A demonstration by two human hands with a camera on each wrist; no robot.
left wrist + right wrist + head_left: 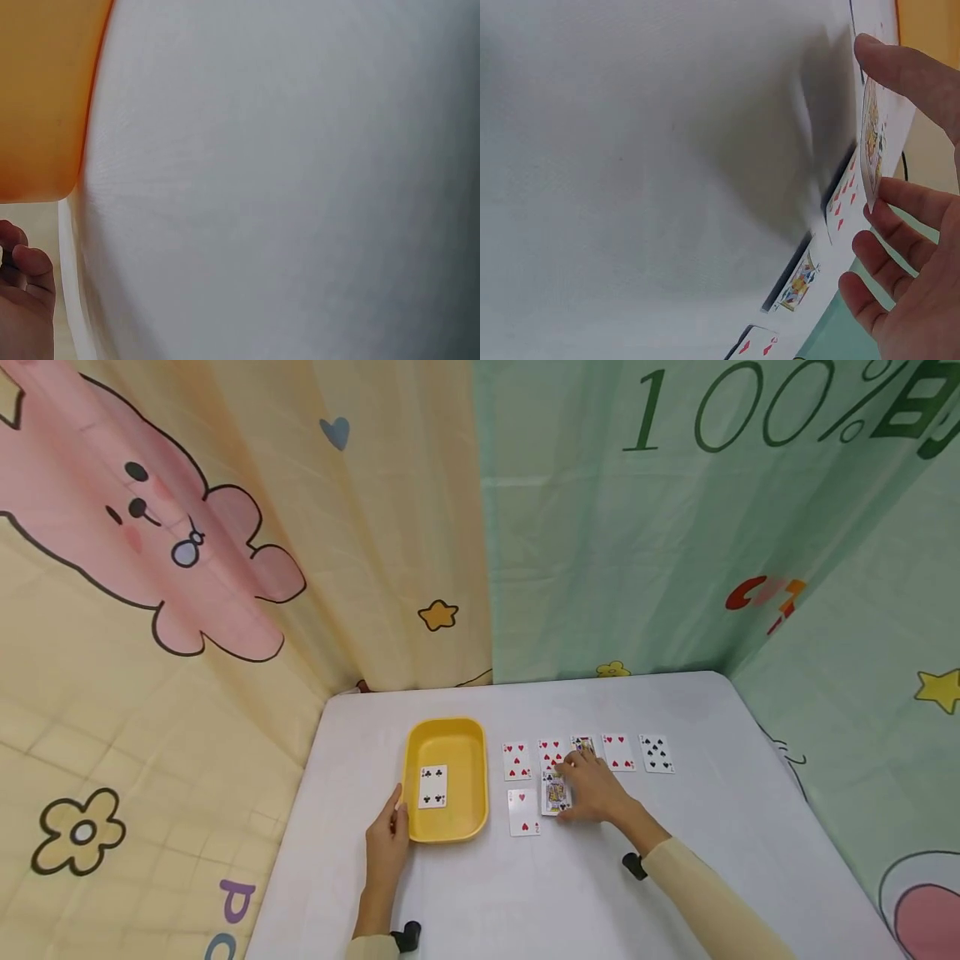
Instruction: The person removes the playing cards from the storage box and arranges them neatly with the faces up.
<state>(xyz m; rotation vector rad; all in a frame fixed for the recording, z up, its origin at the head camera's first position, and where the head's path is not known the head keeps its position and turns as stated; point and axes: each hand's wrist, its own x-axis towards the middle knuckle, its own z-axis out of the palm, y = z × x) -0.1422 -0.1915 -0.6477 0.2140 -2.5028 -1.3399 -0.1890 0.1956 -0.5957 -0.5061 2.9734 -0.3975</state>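
Observation:
My right hand (594,789) pinches a face card (556,795) between thumb and fingertips. In the right wrist view that face card (871,146) is tilted and slightly bent, held by its ends. Left of it lies a two of hearts (524,812). Behind, a row has a red heart card (517,762), another heart card (551,752), a second face card (582,743) partly behind my fingers, a further heart card (618,752) and a spade card (657,754). At the left rim of a yellow tray (470,828) is my left hand (387,839); whether it grips or merely touches cannot be told.
A four of clubs (432,787) lies face up inside the tray. Everything stands on a white-covered table (480,902) with rounded far corners. Patterned curtains (390,527) hang behind and at both sides.

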